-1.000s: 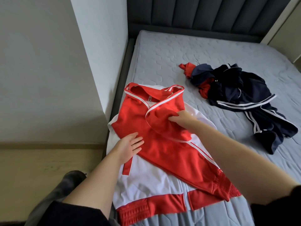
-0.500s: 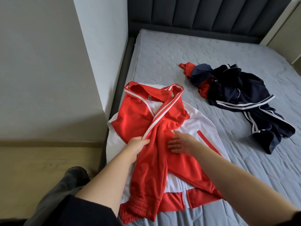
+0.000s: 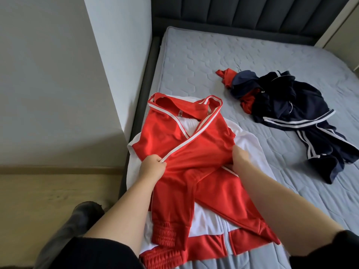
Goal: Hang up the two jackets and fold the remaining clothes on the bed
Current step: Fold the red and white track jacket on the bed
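Step in hand: folding the red-and-white jacket (image 3: 194,152), which lies flat at the near left corner of the bed (image 3: 204,65). Left hand (image 3: 152,167) pinches the striped sleeve edge, pulled across the chest. Right hand (image 3: 240,159) has its fingers tucked under the red fabric; grip can't be told. Next, probably: lay both sleeves flat, fold the hem up. Count: one red jacket, one dark pile (image 3: 287,107) further up the bed, to the right.

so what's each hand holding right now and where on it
The left hand pinches the red and white jacket at a sleeve's white-striped edge. The right hand is at its folded right side; its fingers are hidden, so that grip cannot be told.
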